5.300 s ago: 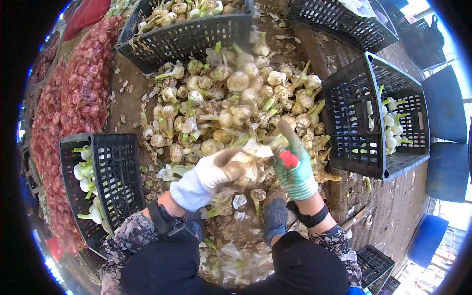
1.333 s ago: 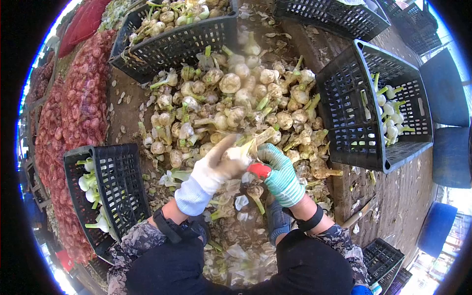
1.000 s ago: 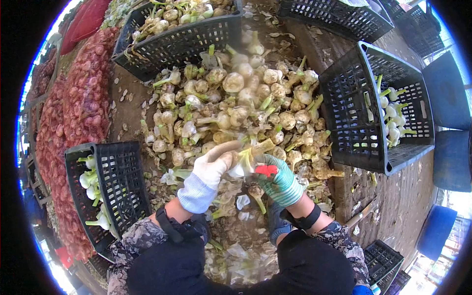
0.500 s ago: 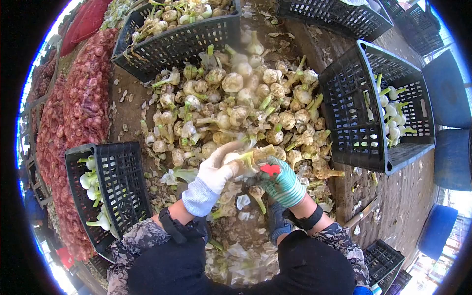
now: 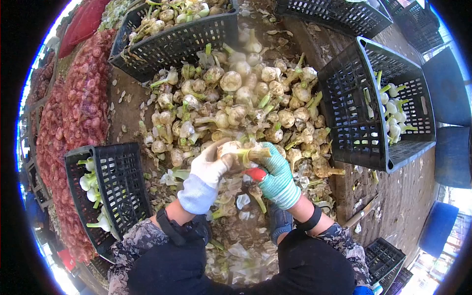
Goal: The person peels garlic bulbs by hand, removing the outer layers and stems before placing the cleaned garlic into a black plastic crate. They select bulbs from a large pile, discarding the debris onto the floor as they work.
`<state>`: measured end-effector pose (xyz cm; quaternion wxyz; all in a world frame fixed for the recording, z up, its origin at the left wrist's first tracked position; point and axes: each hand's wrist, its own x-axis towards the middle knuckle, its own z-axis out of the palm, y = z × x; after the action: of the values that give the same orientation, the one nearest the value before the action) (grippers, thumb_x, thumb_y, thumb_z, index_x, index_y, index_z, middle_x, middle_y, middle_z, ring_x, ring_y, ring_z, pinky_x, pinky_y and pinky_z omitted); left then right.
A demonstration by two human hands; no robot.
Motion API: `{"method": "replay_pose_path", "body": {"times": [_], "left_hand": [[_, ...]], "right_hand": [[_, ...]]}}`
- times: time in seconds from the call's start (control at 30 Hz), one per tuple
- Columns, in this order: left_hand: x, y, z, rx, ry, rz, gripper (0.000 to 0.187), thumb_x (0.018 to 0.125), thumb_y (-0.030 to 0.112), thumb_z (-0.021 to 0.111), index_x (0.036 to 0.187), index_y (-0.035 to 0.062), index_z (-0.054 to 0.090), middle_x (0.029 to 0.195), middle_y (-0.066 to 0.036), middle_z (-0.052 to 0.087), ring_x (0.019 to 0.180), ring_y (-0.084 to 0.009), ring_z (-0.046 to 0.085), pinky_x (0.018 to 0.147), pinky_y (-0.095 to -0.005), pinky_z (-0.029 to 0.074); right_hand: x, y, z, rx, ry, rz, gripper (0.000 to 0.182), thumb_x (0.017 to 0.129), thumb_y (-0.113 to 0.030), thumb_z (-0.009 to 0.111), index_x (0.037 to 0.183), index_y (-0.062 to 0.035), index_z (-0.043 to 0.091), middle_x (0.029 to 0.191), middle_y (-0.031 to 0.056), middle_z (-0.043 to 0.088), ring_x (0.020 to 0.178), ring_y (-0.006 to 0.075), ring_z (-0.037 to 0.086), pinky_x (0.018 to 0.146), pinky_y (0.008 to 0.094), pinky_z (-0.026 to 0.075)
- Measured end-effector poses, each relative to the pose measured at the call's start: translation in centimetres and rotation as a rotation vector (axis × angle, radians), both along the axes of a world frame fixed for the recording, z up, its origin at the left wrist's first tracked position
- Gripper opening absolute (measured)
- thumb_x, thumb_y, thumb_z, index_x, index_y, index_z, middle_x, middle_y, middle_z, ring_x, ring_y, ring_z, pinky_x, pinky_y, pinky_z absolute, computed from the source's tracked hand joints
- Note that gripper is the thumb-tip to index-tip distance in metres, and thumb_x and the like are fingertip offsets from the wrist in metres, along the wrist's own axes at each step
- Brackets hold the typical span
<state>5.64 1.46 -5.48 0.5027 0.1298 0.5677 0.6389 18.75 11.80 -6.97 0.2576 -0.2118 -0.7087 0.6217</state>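
Note:
A garlic bulb [image 5: 229, 149] with a thick pale stalk [image 5: 256, 153] is held out over the heap. My left hand [image 5: 206, 167], in a white glove, is closed around the bulb end. Green and white stripes cover the glove on my right hand [image 5: 279, 179], whose thumb has a red covering [image 5: 255, 173]. The fingers of this hand curl at the stalk's cut end, with the thumb just below it. Right behind both hands lies a heap of untrimmed garlic [image 5: 236, 115], dirty and with stalks on. Loose peelings [image 5: 243, 201] lie below the hands.
Black crates holding clean white garlic stand at left [image 5: 123, 182] and right [image 5: 346, 105]. Another crate [image 5: 177, 44] of garlic is behind the heap. Red mesh sacks [image 5: 81, 108] line the left side. A wooden-handled tool [image 5: 362, 212] lies on the right; blue barrels [image 5: 450, 157] stand beyond.
The stalk has swung nearly level. My right hand has turned, its red thumb moving left and slightly down below the stalk. My left hand keeps its hold on the bulb.

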Motion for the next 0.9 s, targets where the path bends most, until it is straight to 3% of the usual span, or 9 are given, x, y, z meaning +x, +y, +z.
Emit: {"method": "replay_pose_path", "body": {"times": [0.1, 0.2, 0.33, 0.43, 0.6, 0.63, 0.73, 0.87, 0.9], "left_hand": [[-0.1, 0.0, 0.6, 0.085, -0.197, -0.06, 0.065, 0.073, 0.023, 0.069, 0.121, -0.0067, 0.039, 0.113, -0.012, 0.053, 0.1, -0.0189, 0.053, 0.088, -0.0299, 0.043], [-1.0, -0.2, 1.0, 0.145, -0.325, -0.215, 0.066, 0.074, 0.028, 0.068, 0.122, -0.0068, 0.039, 0.114, -0.013, 0.052, 0.102, -0.0193, 0.053, 0.087, -0.0312, 0.044], [-1.4, -0.4, 1.4, 0.291, -0.565, -0.381, 0.059, 0.081, 0.028, 0.058, 0.124, -0.0044, 0.037, 0.117, -0.014, 0.05, 0.102, -0.0196, 0.053, 0.085, -0.0335, 0.047], [-2.1, 0.2, -0.1, 0.178, -0.519, -0.319, 0.06, 0.083, 0.036, 0.052, 0.127, -0.0009, 0.034, 0.12, -0.013, 0.048, 0.104, -0.0196, 0.052, 0.085, -0.0328, 0.047], [-0.7, 0.7, 2.5, 0.05, -0.362, -0.206, 0.103, 0.062, 0.072, 0.052, 0.132, 0.0016, 0.024, 0.12, -0.013, 0.045, 0.105, -0.0207, 0.05, 0.087, -0.0344, 0.045], [-0.4, 0.7, 2.7, -0.01, -0.274, -0.155, 0.108, 0.058, 0.075, 0.052, 0.132, 0.0013, 0.023, 0.119, -0.013, 0.046, 0.105, -0.0207, 0.05, 0.088, -0.0349, 0.044], [-0.8, -0.3, -0.3, 0.431, -0.211, -0.144, 0.082, 0.072, 0.062, 0.054, 0.127, 0.0046, 0.031, 0.108, -0.011, 0.052, 0.098, -0.0234, 0.053, 0.087, -0.0376, 0.044], [-1.6, -0.8, -1.8, 0.346, -0.181, -0.124, 0.069, 0.074, 0.042, 0.066, 0.122, 0.0007, 0.038, 0.103, -0.008, 0.055, 0.095, -0.0202, 0.054, 0.085, -0.0323, 0.044], [-2.0, -1.0, -1.6, 0.256, 0.043, -0.171, 0.059, 0.072, 0.026, 0.067, 0.118, -0.0003, 0.041, 0.1, -0.007, 0.056, 0.091, -0.0182, 0.055, 0.081, -0.031, 0.046]], "right_hand": [[0.3, 0.4, -0.4, 0.004, 0.034, -0.034, 0.023, 0.076, -0.004, 0.059, 0.099, 0.0, 0.056, 0.087, 0.0047, 0.059, 0.081, 0.0135, 0.057, 0.069, 0.0244, 0.049], [2.4, 1.8, -0.3, -0.78, 0.048, 0.077, 0.02, 0.079, -0.004, 0.057, 0.098, 0.0002, 0.056, 0.094, 0.0038, 0.056, 0.088, 0.013, 0.053, 0.078, 0.0253, 0.044], [3.0, -0.3, 1.1, -1.056, 0.128, -0.025, 0.007, 0.081, -0.015, 0.053, 0.082, -0.0081, 0.055, 0.071, 0.0003, 0.052, 0.078, 0.013, 0.053, 0.071, 0.0302, 0.047], [2.2, -0.3, 1.5, -1.184, 0.2, -0.028, 0.006, 0.08, -0.014, 0.055, 0.082, -0.0086, 0.054, 0.073, -0.0002, 0.053, 0.076, 0.0146, 0.053, 0.07, 0.032, 0.047], [2.6, 0.8, 0.2, -0.915, 0.026, 0.026, 0.03, 0.075, -0.002, 0.058, 0.104, 0.0001, 0.053, 0.082, 0.0011, 0.058, 0.077, 0.0093, 0.054, 0.068, 0.0218, 0.044], [2.0, 0.4, -0.1, -0.653, -0.084, 0.11, 0.028, 0.074, -0.001, 0.057, 0.102, -0.0003, 0.055, 0.082, 0.0007, 0.059, 0.075, 0.0072, 0.052, 0.065, 0.0208, 0.043], [1.4, -0.5, 3.5, -0.745, 0.009, 0.201, 0.02, 0.075, -0.004, 0.056, 0.094, -0.0005, 0.058, 0.086, 0.0037, 0.061, 0.072, 0.0081, 0.054, 0.063, 0.0206, 0.043], [1.4, -0.4, 2.9, -0.834, -0.046, 0.189, 0.022, 0.074, -0.003, 0.055, 0.096, 0.0005, 0.056, 0.083, 0.0051, 0.061, 0.071, 0.0107, 0.057, 0.064, 0.0218, 0.045], [1.4, -0.9, 3.1, -0.933, 0.031, 0.141, 0.021, 0.074, -0.003, 0.055, 0.095, 0.0003, 0.056, 0.081, 0.0052, 0.061, 0.07, 0.0115, 0.057, 0.064, 0.0224, 0.046]]}}
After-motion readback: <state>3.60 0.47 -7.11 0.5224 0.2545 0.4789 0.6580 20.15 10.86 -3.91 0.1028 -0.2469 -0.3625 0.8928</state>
